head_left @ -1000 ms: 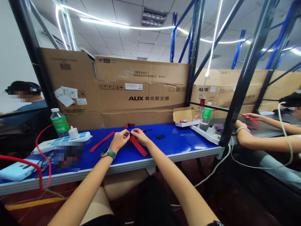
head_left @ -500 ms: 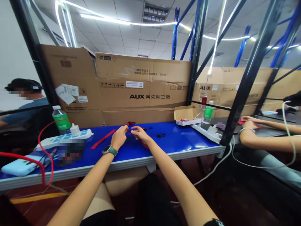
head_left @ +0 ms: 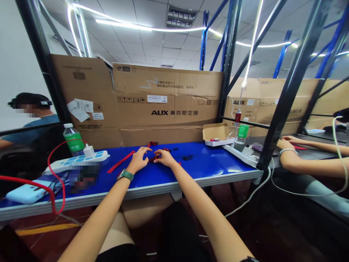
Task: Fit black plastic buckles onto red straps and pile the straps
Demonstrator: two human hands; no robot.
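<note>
My left hand (head_left: 139, 160) is raised just over the blue tabletop, thumb and fingers apart, with nothing visible in its grip. Close to its right, my right hand (head_left: 164, 159) pinches a red strap (head_left: 156, 158) with a dark part on it. Most of that piece is hidden by the fingers. A flat red strip (head_left: 121, 162) lies left of my left hand. Beyond the hands rests a red and black strap piece (head_left: 153, 144). Small black buckles (head_left: 187, 158) sit to the right of my right hand, and another small black part (head_left: 175, 149) lies farther back.
An open white carton (head_left: 219, 141) with small red items stands at the back right. Power strips (head_left: 79, 162) lie on both sides, with a bottle (head_left: 73, 140) behind the left one. A light blue device (head_left: 28, 191) and red cable occupy the left. Another person's arm (head_left: 313, 160) rests at the right.
My left hand has let go of the red strap piece and opened, drawing slightly away. My right hand keeps its pinch and has come a little lower.
</note>
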